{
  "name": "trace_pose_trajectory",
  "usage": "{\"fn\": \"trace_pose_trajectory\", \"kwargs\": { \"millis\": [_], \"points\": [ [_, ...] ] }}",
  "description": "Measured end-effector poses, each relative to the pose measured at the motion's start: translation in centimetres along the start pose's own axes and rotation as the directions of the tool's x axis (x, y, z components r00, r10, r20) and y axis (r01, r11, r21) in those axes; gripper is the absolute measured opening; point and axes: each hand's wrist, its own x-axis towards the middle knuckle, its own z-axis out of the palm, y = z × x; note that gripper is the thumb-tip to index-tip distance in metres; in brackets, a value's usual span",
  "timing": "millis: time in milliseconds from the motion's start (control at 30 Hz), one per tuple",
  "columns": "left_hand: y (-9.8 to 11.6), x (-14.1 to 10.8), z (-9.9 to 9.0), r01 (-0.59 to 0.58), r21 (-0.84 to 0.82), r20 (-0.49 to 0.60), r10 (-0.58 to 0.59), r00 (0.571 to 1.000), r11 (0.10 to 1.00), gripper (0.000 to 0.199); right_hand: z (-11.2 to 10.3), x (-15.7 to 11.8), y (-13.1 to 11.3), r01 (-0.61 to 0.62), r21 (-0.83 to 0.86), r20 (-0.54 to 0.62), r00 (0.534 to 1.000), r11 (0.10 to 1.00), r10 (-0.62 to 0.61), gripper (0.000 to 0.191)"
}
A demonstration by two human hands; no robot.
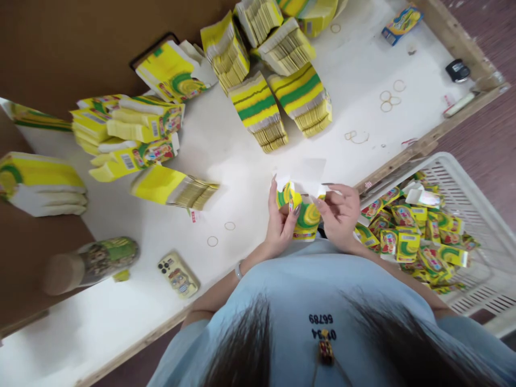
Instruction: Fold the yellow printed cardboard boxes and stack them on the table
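Note:
Close to my body at the table's near edge, both hands hold one yellow-green carton [307, 219] with white flaps raised at its far end. My left hand [281, 221] grips the carton's left side, thumb across its printed face. On the right side, my right hand [341, 214] pinches the carton near a white flap. Beyond the hands lie banded stacks of flat yellow cartons [258, 107]. Another flat stack [173, 188] rests to the left of my left hand.
A white plastic basket [463, 177] of small yellow cartons [407, 244] stands right of the table. On the white table [242, 177] are a phone [178, 274], rubber bands, a jar [108, 259], a blue box [402, 24] and a black object [457, 70]. More cartons [133, 131] lie left.

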Motion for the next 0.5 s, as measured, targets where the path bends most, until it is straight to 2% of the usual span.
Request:
{"fn": "trace_pose_trajectory", "kwargs": {
  "millis": [67, 133, 200, 267, 333, 367, 433, 500],
  "points": [
    [0.1, -0.8, -0.4, 0.0, -0.03, 0.043, 0.001, 0.999, 1.0, 0.063, -1.1, -0.4, 0.2, 0.049, -0.021, 0.092, 0.995, 0.999, -0.047, 0.021],
    [0.4, -1.3, -0.9, 0.03, -0.039, 0.112, -0.025, 0.993, 0.999, 0.051, -1.9, -0.6, 0.2, 0.02, -0.009, 0.217, 0.976, 1.0, -0.018, 0.017],
    [0.7, -1.4, -1.2, 0.057, -0.047, 0.172, -0.048, 0.984, 0.997, 0.037, -2.2, -0.7, 0.0, -0.038, -0.008, 0.31, 0.95, 0.999, 0.039, 0.027],
    [0.8, -1.3, -1.3, 0.046, -0.043, 0.179, -0.038, 0.983, 0.998, 0.027, -2.3, -0.8, 0.0, -0.066, -0.001, 0.304, 0.951, 0.998, 0.063, 0.031],
    [0.8, -1.0, -1.1, 0.011, -0.037, 0.132, -0.006, 0.991, 0.999, 0.03, -2.3, -0.9, 0.2, -0.049, 0.016, 0.23, 0.972, 0.999, 0.044, 0.019],
    [0.8, -0.9, -1.1, 0.003, -0.04, 0.101, 0.001, 0.995, 0.999, 0.036, -2.5, -0.9, 0.4, -0.022, 0.013, 0.203, 0.979, 1.0, 0.019, 0.015],
    [0.8, -0.8, -1.0, 0.019, -0.041, 0.075, -0.016, 0.997, 0.999, 0.05, -3.1, -0.6, 0.8, 0.085, -0.004, 0.247, 0.966, 0.996, -0.082, 0.027],
    [1.1, -0.7, -1.2, 0.055, -0.002, 0.123, -0.054, 0.991, 0.999, 0.056, -4.0, -0.2, 1.2, 0.233, 0.032, 0.393, 0.891, 0.972, -0.227, 0.033]
  ]
}}
